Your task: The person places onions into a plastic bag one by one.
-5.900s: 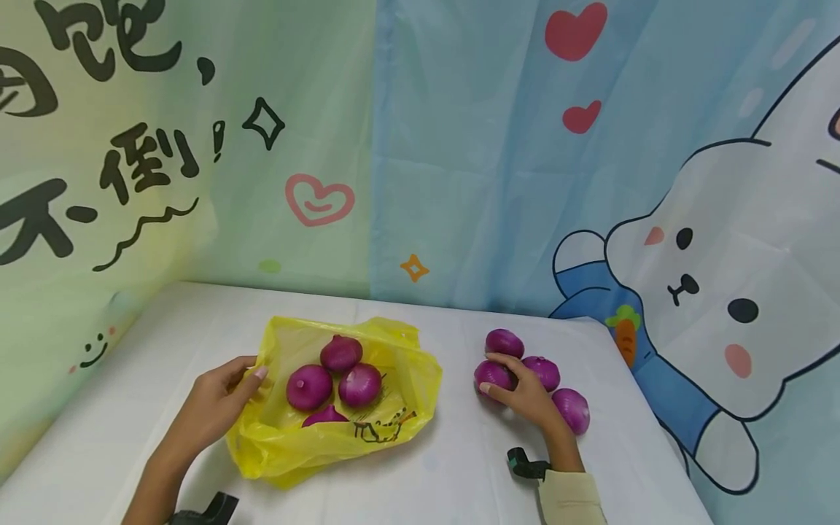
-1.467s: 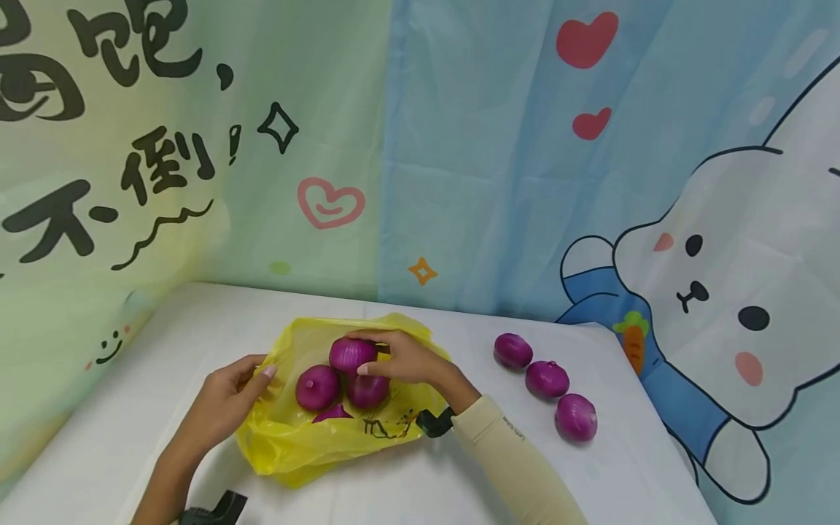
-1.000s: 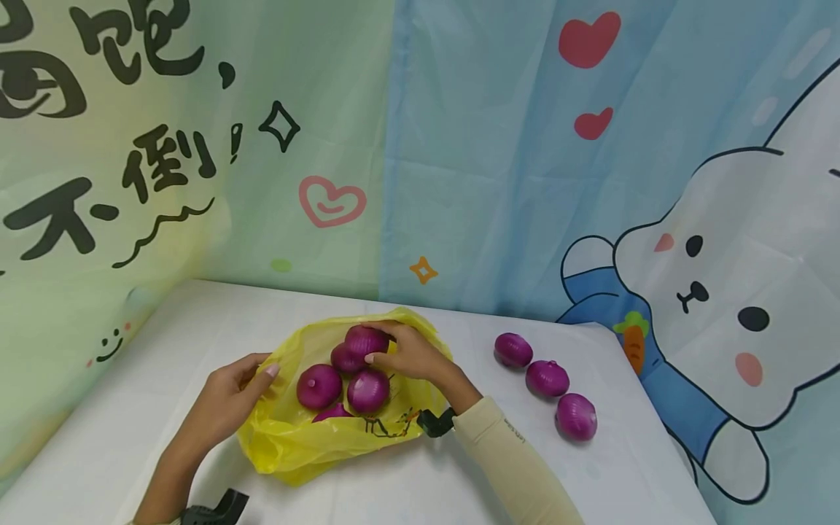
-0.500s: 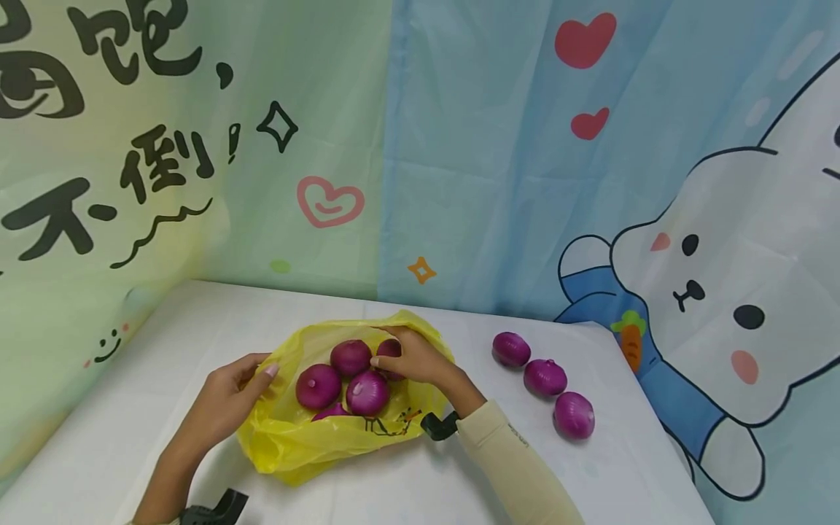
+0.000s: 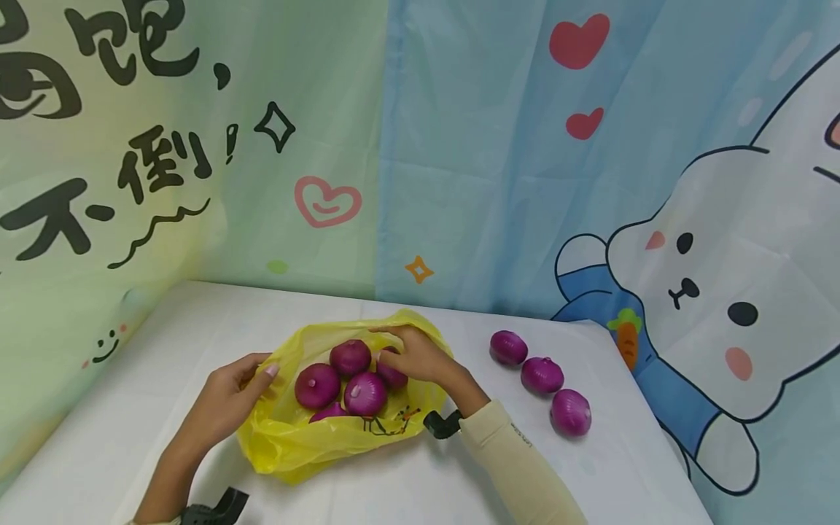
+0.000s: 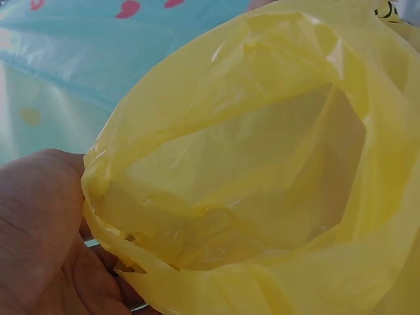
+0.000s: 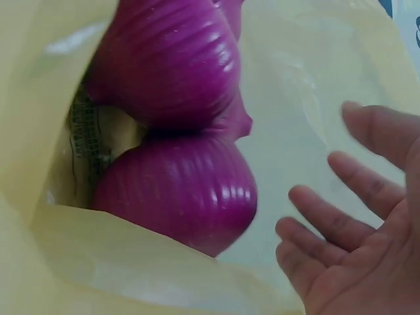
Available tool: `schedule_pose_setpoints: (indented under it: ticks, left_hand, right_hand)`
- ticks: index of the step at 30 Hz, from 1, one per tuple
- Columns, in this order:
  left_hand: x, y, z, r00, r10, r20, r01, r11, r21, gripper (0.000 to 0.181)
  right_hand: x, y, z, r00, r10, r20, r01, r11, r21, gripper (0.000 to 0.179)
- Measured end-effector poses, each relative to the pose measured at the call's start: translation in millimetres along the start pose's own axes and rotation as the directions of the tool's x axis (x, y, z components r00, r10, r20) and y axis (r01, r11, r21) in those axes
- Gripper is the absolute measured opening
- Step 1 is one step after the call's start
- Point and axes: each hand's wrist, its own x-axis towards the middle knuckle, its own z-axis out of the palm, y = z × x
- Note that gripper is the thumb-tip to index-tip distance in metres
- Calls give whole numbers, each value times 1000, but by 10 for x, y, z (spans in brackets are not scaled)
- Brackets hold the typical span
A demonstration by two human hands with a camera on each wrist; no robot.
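Note:
A yellow plastic bag (image 5: 289, 445) lies with its mouth open on the white table, several purple onions (image 5: 318, 386) inside. My left hand (image 5: 226, 397) pinches the bag's left rim; in the left wrist view, the hand (image 6: 49, 230) is at the yellow film's (image 6: 275, 59) edge. Inside the bag's right part is my right hand (image 5: 420, 355), partly covering the rightmost onion (image 5: 391, 373). The right wrist view shows that hand (image 7: 367, 243) with fingers spread, a gap between them and the nearest onion (image 7: 184, 190). One onion at the bag's front is mostly hidden by the film.
Three more onions (image 5: 542, 375) lie in a slanting row on the white table (image 5: 420, 488), right of the bag. Behind the table hangs a printed cloth backdrop (image 5: 459, 182) with a rabbit, hearts and writing. Each wrist wears a black camera mount.
My right hand brought an onion from the table group into the bag, lowered it at the right side and let go. The left hand kept its grip on the rim.

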Motion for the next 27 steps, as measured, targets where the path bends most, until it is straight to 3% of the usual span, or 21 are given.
schedule_pose_setpoints:
  ticks: [5, 10, 16, 21, 27]
  left_hand:
    - [10, 4, -5, 1000, -1, 4, 1, 1000, 6, 44]
    - [-2, 8, -8, 1000, -14, 15, 14, 1000, 0, 47]
    - [-4, 9, -10, 1000, -26, 18, 26, 1000, -2, 47]
    - [-7, 5, -4, 999, -23, 23, 23, 1000, 7, 46]
    - [-1, 6, 11, 999, -27, 30, 27, 1000, 9, 46]
  right_hand:
    - [-71, -55, -51, 1000, 12, -16, -12, 1000, -20, 43]
    - [-159, -68, -102, 999, -29, -36, 27, 998, -51, 46]
    - [-272, -81, -167, 985, -101, -141, 104, 994, 19, 47]
    - [-347, -79, -187, 958, -145, -248, 151, 989, 3, 51]
    - [-437, -57, -222, 898, -190, -397, 181, 982, -60, 46]
